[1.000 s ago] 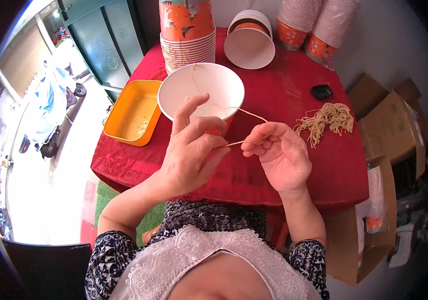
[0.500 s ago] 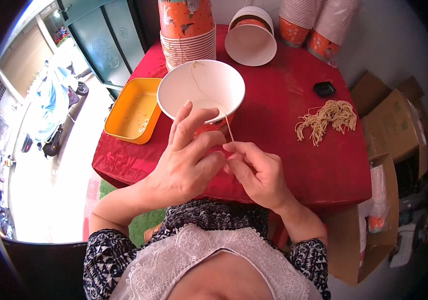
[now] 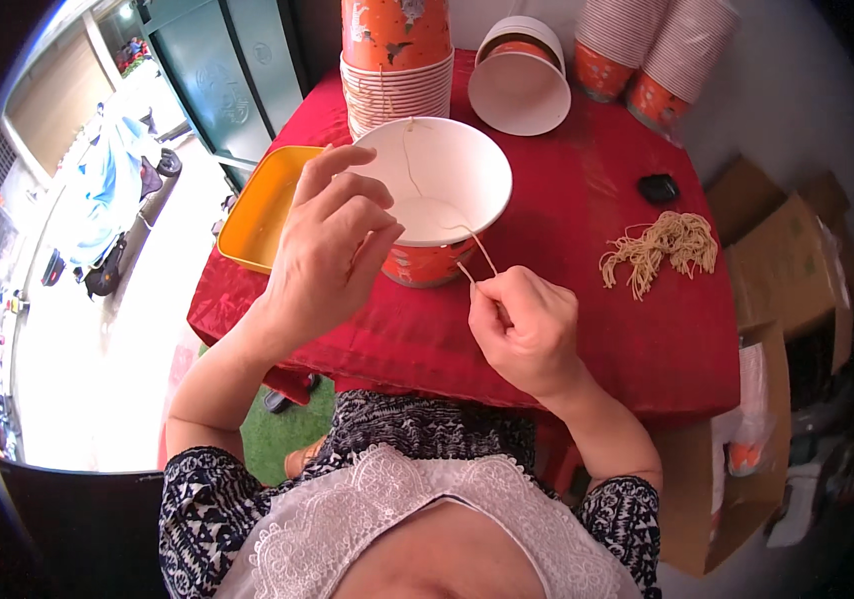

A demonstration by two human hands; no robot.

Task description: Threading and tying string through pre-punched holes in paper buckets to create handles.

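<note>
My right hand (image 3: 529,324) is closed in a pinch on a thin beige cord (image 3: 485,255). Two lengths of that cord rise from the fingers toward the near rim of a paper bucket (image 3: 427,265), white inside and orange-patterned outside. One length passes over the rim into the bucket; the other stops short in front of it. From the far rim another strand hangs down the inner wall. My left hand (image 3: 322,245) is raised at the bucket's left, fingers bent but apart, with nothing seen in it. It partly hides the yellow tray (image 3: 257,215).
Behind the bucket rises a tall stack of similar buckets (image 3: 397,90). Two nested ones (image 3: 519,95) lie on their side, and wrapped stacks (image 3: 612,50) stand at the back right. On the red tablecloth (image 3: 587,170) are a black object (image 3: 658,188) and a cord pile (image 3: 662,250). Cardboard boxes (image 3: 787,260) flank the table.
My hands have moved apart: the left went left and up, in front of the tray, while the right drew slightly right and down, the cord in its fingers. The whole view shifted slightly.
</note>
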